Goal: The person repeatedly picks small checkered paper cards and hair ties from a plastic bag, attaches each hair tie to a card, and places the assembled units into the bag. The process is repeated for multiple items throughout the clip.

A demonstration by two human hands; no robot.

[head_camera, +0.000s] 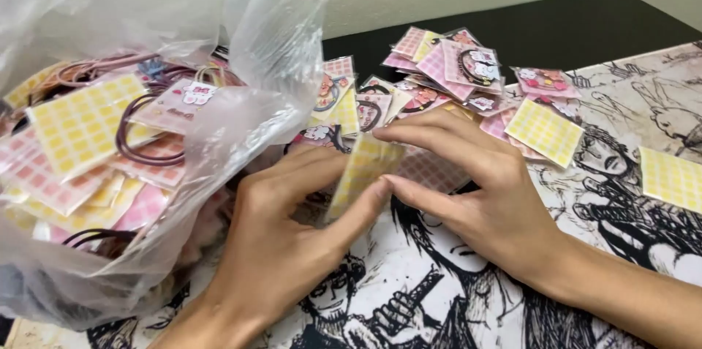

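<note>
While both hands [380, 195] pinch yellow checked card [360, 170], plastic bag [241, 107] crowds left.

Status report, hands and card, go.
Left hand and right hand both pinch one yellow checked card. Clear plastic bag of cards at left. Loose card pile behind.

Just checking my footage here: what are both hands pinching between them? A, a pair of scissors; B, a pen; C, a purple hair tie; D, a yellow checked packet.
D: the left hand and right hand meet on a yellow checked packet, fingertips on its edges.
</note>
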